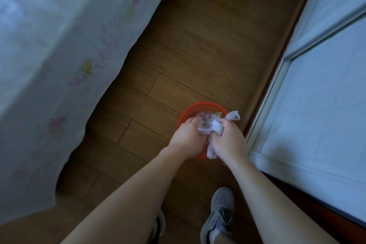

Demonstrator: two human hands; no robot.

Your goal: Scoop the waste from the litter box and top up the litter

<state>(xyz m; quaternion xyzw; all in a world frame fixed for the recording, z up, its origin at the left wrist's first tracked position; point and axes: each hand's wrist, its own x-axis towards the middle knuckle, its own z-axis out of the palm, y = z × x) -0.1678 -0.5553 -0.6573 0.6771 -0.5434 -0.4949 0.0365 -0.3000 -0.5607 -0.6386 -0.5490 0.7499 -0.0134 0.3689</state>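
Over the red basket [200,107], both hands grip a clear plastic bag [214,125]

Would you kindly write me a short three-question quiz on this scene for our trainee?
1. True or false: the left hand and right hand both grip the bag.
2. The bin is: A blue, B red, C black?
3. Fill in: the bin stands on a ___ floor.
Key: 1 true; 2 B; 3 wooden.
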